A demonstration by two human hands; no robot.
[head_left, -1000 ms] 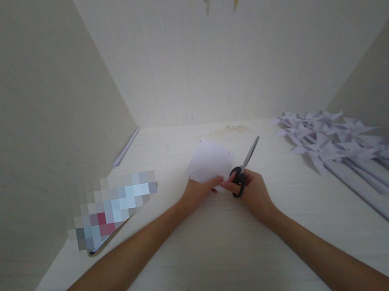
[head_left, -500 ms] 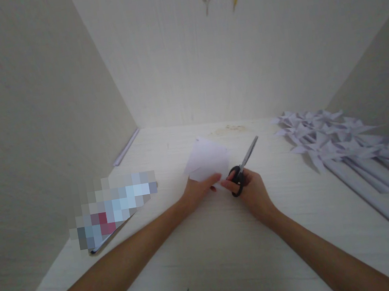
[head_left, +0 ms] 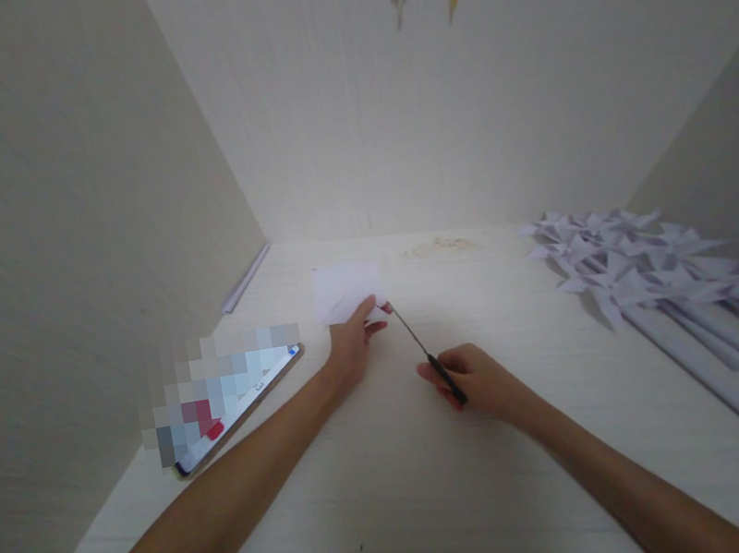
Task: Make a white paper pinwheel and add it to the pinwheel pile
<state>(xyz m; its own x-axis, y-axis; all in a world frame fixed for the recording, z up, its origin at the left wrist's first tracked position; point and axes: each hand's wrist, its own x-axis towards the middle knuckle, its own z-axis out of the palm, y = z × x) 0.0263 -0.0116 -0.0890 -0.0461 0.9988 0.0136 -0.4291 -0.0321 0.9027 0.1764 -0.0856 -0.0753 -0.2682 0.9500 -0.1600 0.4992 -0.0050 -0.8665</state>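
On the pale tabletop, the left hand had carried the paper left and pinched its near edge. The right hand, closed on the scissors, had swung their tip to that edge, apparently starting a cut.

The one camera sits on my head. It looks forward and down at the pale wooden table, close in, with the cream back wall at 12 o'clock.
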